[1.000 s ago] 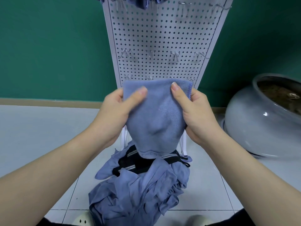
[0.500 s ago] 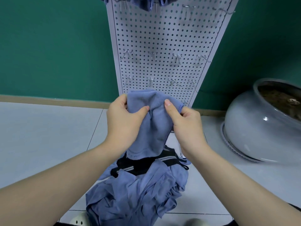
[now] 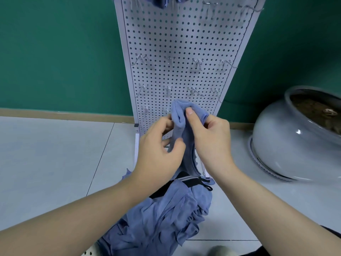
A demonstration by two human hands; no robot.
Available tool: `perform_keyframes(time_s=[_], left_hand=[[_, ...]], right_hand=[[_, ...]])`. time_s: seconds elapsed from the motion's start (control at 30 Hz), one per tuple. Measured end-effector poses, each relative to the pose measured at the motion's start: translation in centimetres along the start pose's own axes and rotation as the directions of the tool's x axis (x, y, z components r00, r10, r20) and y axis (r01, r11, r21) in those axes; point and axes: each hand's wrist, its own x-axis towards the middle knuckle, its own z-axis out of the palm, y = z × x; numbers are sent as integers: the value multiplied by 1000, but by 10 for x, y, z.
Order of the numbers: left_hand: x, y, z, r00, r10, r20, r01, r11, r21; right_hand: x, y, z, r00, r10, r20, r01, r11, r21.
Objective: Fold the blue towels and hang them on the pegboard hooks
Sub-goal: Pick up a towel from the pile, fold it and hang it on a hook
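Note:
A folded blue towel (image 3: 181, 115) hangs narrow and bunched between both hands in front of the white pegboard (image 3: 184, 43). My right hand (image 3: 210, 139) pinches its top fold with thumb and fingers. My left hand (image 3: 158, 150) grips the towel's left edge lower down, fingers curled round it. Rows of empty metal hooks (image 3: 197, 63) stick out of the board above the towel. Blue towels (image 3: 162, 1) hang at the board's top edge. A heap of blue towels (image 3: 160, 218) lies on the floor below my hands.
A black strap with grey stripes (image 3: 184, 182) lies across the heap. A large grey ceramic pot (image 3: 287, 141) stands on the floor to the right. Green wall behind, pale floor tiles to the left. Shoe tips (image 3: 221, 251) show at the bottom edge.
The towel was spread flat between both hands; now it is gathered into a narrow bundle. My hands have come closer together and sunk lower in front of the board.

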Motion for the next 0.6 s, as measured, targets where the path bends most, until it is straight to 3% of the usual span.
perform_keyframes(time_s=[0.17,0.33,0.6], left_hand=[[6,-1,-2,995,95,36,-94,995,-22],[14,-4,-9,991,134,11,-134,989,66],[27,7,-17,991,62,-123,-59,998,23]], right_hand=[[0,-1,-4,999,14,50,-15,999,28],[-2,-4,-6,994,12,109,-15,999,28],[-14,-15,0,965,-60,255,61,998,2]])
